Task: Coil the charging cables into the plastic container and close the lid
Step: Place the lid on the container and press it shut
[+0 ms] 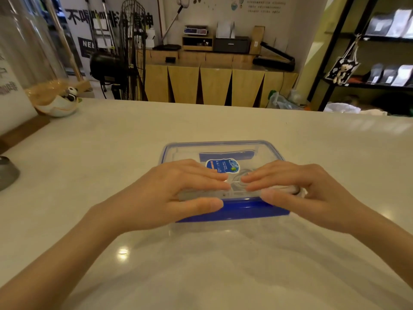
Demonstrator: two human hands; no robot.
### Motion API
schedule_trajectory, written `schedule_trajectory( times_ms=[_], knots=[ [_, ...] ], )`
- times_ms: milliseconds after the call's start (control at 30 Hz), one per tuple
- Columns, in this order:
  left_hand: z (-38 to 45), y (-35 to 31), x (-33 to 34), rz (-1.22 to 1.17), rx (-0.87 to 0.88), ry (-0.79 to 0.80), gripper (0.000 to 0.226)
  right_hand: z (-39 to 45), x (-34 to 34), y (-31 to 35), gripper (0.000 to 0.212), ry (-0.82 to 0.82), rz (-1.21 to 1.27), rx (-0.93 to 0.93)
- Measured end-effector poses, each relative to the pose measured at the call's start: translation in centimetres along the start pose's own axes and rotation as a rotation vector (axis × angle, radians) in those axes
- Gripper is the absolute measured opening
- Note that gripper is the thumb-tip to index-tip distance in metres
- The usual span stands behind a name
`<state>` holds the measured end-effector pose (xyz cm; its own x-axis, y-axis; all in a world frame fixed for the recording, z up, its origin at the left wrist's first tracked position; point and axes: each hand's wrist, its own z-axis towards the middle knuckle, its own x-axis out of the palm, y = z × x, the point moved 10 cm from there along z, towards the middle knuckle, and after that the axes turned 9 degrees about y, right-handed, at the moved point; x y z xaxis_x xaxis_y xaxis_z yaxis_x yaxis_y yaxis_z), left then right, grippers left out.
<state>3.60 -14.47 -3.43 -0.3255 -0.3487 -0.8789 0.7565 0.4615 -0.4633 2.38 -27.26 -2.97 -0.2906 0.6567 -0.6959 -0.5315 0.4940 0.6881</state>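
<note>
A clear plastic container [225, 227] sits on the pale countertop in front of me, covered by its transparent lid [185, 151] with a blue rim and a blue label. White coiled cables [240, 184] show faintly through the lid. My left hand [169, 193] lies flat on the lid's near left part, thumb on the blue front clip [243, 209]. My right hand [301, 191] lies flat on the near right part, thumb at the same clip. The far blue clip [225, 155] shows through the lid.
The white countertop [201, 121] stretches all around the box. A panda figurine in a white bowl [60, 104] stands at the far left by a wooden-based sign. A grey object [7, 173] sits at the left edge.
</note>
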Motion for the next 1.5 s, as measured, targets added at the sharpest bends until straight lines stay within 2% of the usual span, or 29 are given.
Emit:
schedule_trajectory(
  times_ms=[67, 167, 233, 300, 400, 467, 567, 667, 767, 900, 967, 1100, 1400, 1500],
  knots=[
    [0.9, 0.6, -1.0, -0.120, -0.003, -0.041, 0.037, 0.9, -0.9, -0.5, 0.023, -0.020, 0.134, 0.065],
    [2.3, 2.6, -2.0, -0.191, -0.092, -0.074, 0.029, 2.4, -3.0, -1.6, 0.016, -0.158, 0.249, 0.102],
    [3.3, 4.1, -3.0, -0.138, -0.153, -0.131, 0.022, 3.7, -3.9, -2.4, 0.009, -0.224, 0.241, 0.110],
    [4.1, 5.5, -4.5, -0.055, -0.219, -0.244, 0.019, 5.1, -4.4, -3.2, 0.016, -0.244, 0.197, 0.119],
    [4.7, 8.0, -5.6, -0.010, -0.344, -0.334, 0.027, 7.2, -4.7, -5.2, 0.013, -0.221, 0.124, 0.191],
    [4.7, 10.2, -4.8, -0.116, -0.457, -0.269, 0.040, 8.4, -3.9, -7.4, 0.014, -0.112, 0.099, 0.309],
    [3.9, 13.0, -1.6, -0.452, -0.705, -0.053, 0.055, 8.6, -2.0, -10.7, 0.028, 0.091, 0.134, 0.533],
    [3.3, 13.8, -0.4, -0.537, -0.805, 0.046, 0.059, 8.5, -1.6, -11.7, 0.033, 0.125, 0.145, 0.597],
    [3.2, 14.1, -0.6, -0.549, -0.808, 0.012, 0.050, 8.6, -1.7, -11.5, 0.042, 0.103, 0.153, 0.566],
    [4.0, 12.9, -2.3, -0.490, -0.659, -0.119, 0.028, 8.9, -2.5, -10.3, 0.028, 0.007, 0.147, 0.444],
    [4.3, 12.1, -3.2, -0.457, -0.577, -0.202, 0.028, 8.8, -2.9, -9.7, 0.019, -0.050, 0.177, 0.392],
    [4.1, 11.3, -4.4, -0.370, -0.514, -0.310, 0.027, 8.7, -3.6, -9.3, 0.023, -0.113, 0.130, 0.376],
    [3.9, 10.7, -5.3, -0.293, -0.449, -0.373, 0.018, 8.8, -4.6, -8.8, 0.016, -0.191, 0.072, 0.305],
    [4.0, 10.4, -5.2, -0.265, -0.444, -0.348, 0.019, 8.7, -4.3, -8.8, 0.017, -0.189, 0.066, 0.311]
  ],
)
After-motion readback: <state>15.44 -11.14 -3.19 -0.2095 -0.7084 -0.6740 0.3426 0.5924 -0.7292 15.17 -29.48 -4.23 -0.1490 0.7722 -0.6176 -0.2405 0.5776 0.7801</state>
